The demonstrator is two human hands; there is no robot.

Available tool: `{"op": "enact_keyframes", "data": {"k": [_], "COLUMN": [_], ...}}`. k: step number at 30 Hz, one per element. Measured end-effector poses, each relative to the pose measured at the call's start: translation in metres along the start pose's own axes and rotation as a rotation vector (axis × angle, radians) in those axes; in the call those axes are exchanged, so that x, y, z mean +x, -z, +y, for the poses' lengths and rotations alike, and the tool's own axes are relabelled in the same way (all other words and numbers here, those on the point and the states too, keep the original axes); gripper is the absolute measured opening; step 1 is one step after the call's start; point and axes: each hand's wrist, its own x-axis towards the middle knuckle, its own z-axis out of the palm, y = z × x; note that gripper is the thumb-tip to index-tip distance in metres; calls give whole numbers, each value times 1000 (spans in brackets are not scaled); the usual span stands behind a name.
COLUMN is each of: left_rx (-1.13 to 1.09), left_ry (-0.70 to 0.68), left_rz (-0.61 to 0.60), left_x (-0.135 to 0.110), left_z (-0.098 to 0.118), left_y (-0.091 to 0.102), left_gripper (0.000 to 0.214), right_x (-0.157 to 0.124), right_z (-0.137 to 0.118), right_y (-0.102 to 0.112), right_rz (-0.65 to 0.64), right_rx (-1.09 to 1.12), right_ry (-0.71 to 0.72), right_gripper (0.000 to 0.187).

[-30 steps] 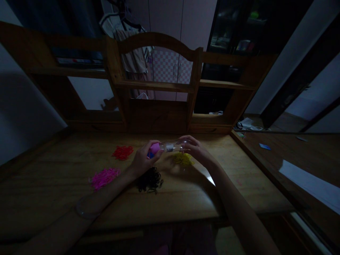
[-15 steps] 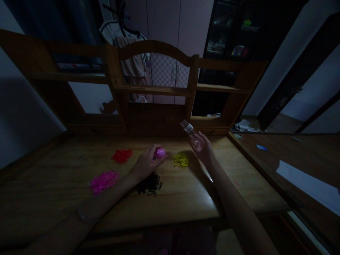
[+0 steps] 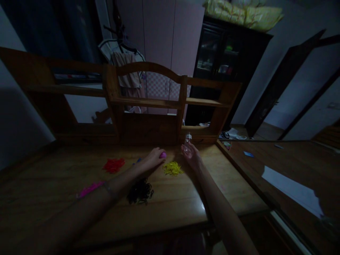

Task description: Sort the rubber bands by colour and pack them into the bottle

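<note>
My left hand (image 3: 154, 158) is closed around a small rounded pink object (image 3: 163, 155) over the table, just behind the yellow pile; its exact kind is unclear. To the right, my right hand (image 3: 193, 158) holds a small clear bottle (image 3: 187, 140) nearly upright, with a pale label near its top. Loose yellow rubber bands (image 3: 172, 168) lie between and below the hands. Black rubber bands (image 3: 140, 191) are heaped nearer me, and red ones (image 3: 113, 165) farther left. My left forearm partly covers pink bands (image 3: 90, 189) and a few blue pieces (image 3: 137, 161).
A wooden shelf unit (image 3: 148, 102) rises along the table's (image 3: 175, 209) back edge. Beside the table on the right, a brown surface (image 3: 289, 163) carries a white paper strip (image 3: 293, 189) and a blue card (image 3: 248, 154). The room is dim.
The view has tilted up and turned right. My right hand has brought the bottle lower and more upright. My left hand still holds the pink object, now less of it showing.
</note>
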Motion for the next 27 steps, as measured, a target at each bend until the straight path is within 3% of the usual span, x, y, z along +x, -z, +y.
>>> {"op": "enact_keyframes", "data": {"k": [3, 6, 14, 19, 20, 22, 27], "left_rx": [13, 16, -38, -153, -162, -169, -157], "left_ry": [13, -2, -157, -180, -183, -192, -189], "left_rz": [17, 93, 290, 219, 203, 183, 169], "left_x": [20, 20, -39, -55, -56, -57, -57], "left_z": [1, 6, 39, 41, 41, 39, 36], "left_y": [-11, -13, 11, 4, 2, -2, -10], "left_gripper": [25, 34, 31, 36, 40, 50, 69], "right_x": [1, 3, -10, -22, -24, -29, -42], "right_z": [-2, -1, -2, -54, -68, -94, -127], "right_y": [2, 2, -16, -28, -27, -21, 15], "right_rz": [0, -2, -90, -279, -416, -564, -610], "right_rx": [-49, -116, -459, -759, -944, -1158, -1269], "right_ry": [3, 26, 82, -22, -101, -176, -408], "right_gripper": [23, 24, 35, 36, 36, 38, 43]}}
